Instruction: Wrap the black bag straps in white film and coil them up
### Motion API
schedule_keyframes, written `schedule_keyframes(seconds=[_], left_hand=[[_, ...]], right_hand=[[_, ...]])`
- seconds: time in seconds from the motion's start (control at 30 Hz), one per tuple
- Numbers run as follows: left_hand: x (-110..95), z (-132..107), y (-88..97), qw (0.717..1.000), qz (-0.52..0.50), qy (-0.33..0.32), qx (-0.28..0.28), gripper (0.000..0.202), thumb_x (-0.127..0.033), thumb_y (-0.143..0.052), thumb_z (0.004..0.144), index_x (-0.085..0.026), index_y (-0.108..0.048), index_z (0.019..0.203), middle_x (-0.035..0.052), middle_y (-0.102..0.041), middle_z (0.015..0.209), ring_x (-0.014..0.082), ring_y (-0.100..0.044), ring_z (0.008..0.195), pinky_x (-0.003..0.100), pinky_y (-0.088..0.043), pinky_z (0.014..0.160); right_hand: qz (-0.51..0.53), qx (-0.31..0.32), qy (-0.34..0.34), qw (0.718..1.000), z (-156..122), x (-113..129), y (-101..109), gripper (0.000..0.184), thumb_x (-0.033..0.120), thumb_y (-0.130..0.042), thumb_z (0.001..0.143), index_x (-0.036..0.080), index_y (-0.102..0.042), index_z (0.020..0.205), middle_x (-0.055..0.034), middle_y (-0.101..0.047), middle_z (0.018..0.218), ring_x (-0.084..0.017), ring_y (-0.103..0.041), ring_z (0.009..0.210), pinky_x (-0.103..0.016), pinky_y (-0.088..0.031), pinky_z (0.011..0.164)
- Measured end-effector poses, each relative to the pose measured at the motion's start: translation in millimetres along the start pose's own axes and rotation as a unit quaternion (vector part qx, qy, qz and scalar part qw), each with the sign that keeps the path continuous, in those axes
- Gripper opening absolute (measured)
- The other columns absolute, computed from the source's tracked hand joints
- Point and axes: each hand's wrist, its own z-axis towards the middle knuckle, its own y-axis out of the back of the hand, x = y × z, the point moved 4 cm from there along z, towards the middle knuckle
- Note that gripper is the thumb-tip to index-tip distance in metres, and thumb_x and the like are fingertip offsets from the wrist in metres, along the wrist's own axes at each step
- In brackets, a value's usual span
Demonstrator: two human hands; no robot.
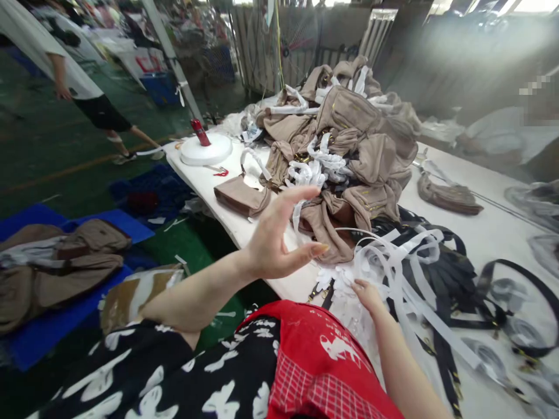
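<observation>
My left hand [283, 235] is raised over the table's front edge, with thumb and fingers spread apart and nothing between them. Behind it lies a large heap of taupe fabric bags [349, 113], several with white wrapping around their straps and hardware. My right hand [368, 294] reaches low over the table, its visible fingers stretched out against a pile of small white pieces [334, 276]; I see nothing held in it. Long white strips [395, 262] curl just past that hand. Black straps with metal clips [441, 273] lie to the right.
A small brown bag [242, 195] and a white round base with a red canister [200, 134] stand on the left of the white table. More taupe bags [94, 241] lie on blue sheeting at floor level. People are at the far left and right; a pole rises behind the table.
</observation>
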Motion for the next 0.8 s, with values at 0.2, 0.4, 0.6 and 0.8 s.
schedule_keyframes(seconds=[0.2,0.4,0.6,0.8], left_hand=[[62.3,-79.4,-119.2,0.923,-0.118,0.277,0.238,0.085,-0.054,-0.088,0.062,-0.013,-0.057,0.130,0.0193,-0.061,0.133,0.0321,-0.060,0.121,0.047,-0.047,0.108],[32.2,-103.8,-144.9,0.777,-0.354,0.348,0.387,0.055,-0.068,-0.059,0.088,-0.015,-0.070,0.096,-0.0011,-0.061,0.062,0.0121,-0.058,0.060,0.025,-0.048,0.065],[58.0,-108.8,-79.4,0.705,-0.301,0.395,0.507,0.066,-0.079,-0.053,0.084,-0.017,-0.072,0.095,-0.0018,-0.057,0.051,0.0092,-0.044,0.040,0.022,-0.033,0.044],[139.1,-182.7,31.0,0.713,-0.149,0.580,0.364,0.065,-0.075,-0.043,0.088,-0.016,-0.068,0.078,0.0015,-0.060,0.053,0.0143,-0.052,0.050,0.024,-0.039,0.051]], right_hand=[[0.273,0.206,0.113,0.933,-77.8,92.2,-31.3,0.059,0.054,-0.076,0.076,0.028,-0.068,0.128,-0.0090,-0.063,0.140,-0.031,-0.055,0.133,-0.050,-0.040,0.115],[0.336,0.214,0.166,0.902,-121.9,143.3,-17.6,0.065,0.076,-0.061,0.076,0.045,-0.063,0.133,-0.0068,-0.061,0.143,-0.037,-0.062,0.124,-0.061,-0.048,0.101],[0.401,0.110,0.188,0.890,-92.8,143.9,33.4,0.066,0.070,-0.052,0.086,0.043,-0.050,0.146,-0.0116,-0.058,0.145,-0.033,-0.055,0.133,-0.061,-0.043,0.107],[0.454,-0.146,0.223,0.850,-76.2,136.1,114.8,0.025,0.038,-0.060,0.079,0.035,-0.078,0.096,-0.0080,-0.062,0.141,-0.031,-0.054,0.134,-0.059,-0.040,0.113]])
